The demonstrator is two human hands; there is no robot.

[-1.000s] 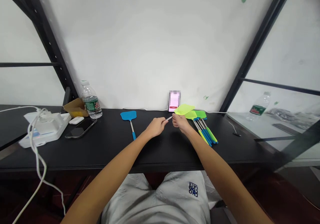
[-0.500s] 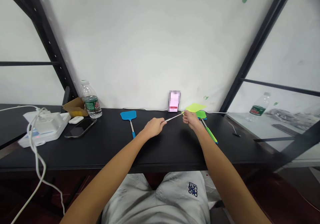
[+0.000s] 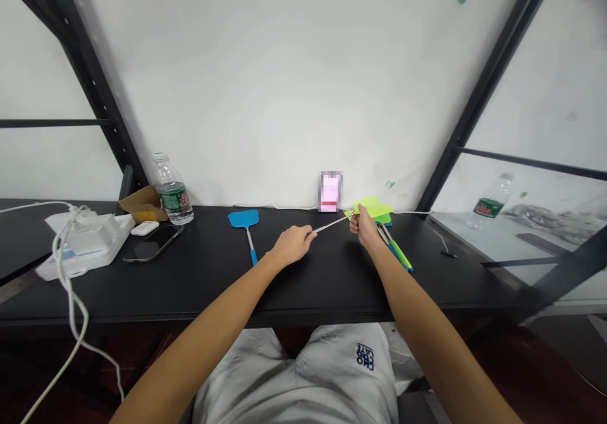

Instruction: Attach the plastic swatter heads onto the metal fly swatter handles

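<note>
A yellow-green fly swatter (image 3: 375, 206) with a thin metal shaft is held level above the black desk (image 3: 327, 291). Its handle end is closed in my left hand (image 3: 291, 245), which hides the grip. Where shaft meets head, my right hand (image 3: 364, 225) pinches it, thumb on top. Beneath the yellow-green head and beside my right wrist lie other fly swatters (image 3: 401, 254), their green and blue handles pointing toward me; their heads are mostly covered. To the left, a blue fly swatter (image 3: 243, 218) rests flat on the desk, apart from both hands.
A phone (image 3: 330, 191) with a lit screen leans on the wall. At left are a water bottle (image 3: 173, 190), an open cardboard box (image 3: 143, 204), a dark phone (image 3: 153, 243), a white case (image 3: 145, 228) and a white power strip (image 3: 90, 244) with cables. A short cable (image 3: 446, 247) lies right.
My right hand has shifted slightly right and rotated, thumb now on top. More bare shaft shows between my hands, and the yellow-green head has turned and moved right. My left hand stays nearly still.
</note>
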